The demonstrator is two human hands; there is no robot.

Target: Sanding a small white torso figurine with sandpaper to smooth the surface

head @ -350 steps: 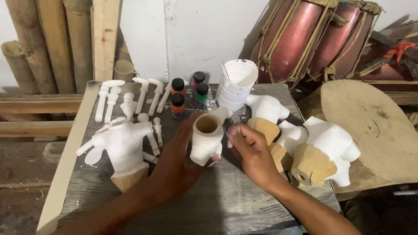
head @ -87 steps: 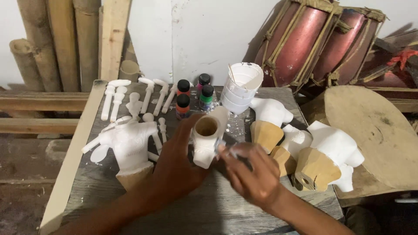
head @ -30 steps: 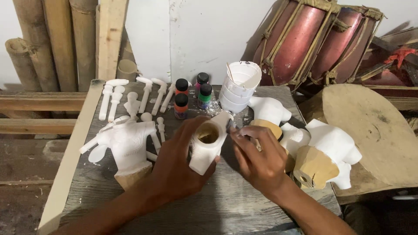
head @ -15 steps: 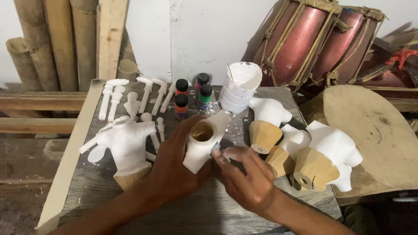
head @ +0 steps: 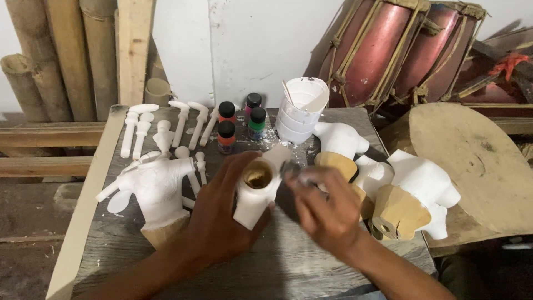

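Gripping the white piece (head: 256, 191) tilted in your left hand (head: 222, 216), your blurred right hand (head: 327, 214), grip unclear, hovers just right of its open end.

Soft, even indoor light falls on the wooden table (head: 344, 119); shadows are faint. The right hand (head: 327, 214) is motion-blurred, everything around it sharp.

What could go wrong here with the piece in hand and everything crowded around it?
1. The left hand holds the white hollow piece tilted above the table; a loose grip could drop it onto the white torso figure.
2. The right hand is motion-blurred beside the paint bottles and stacked white cups; a wide sweep might topple them.
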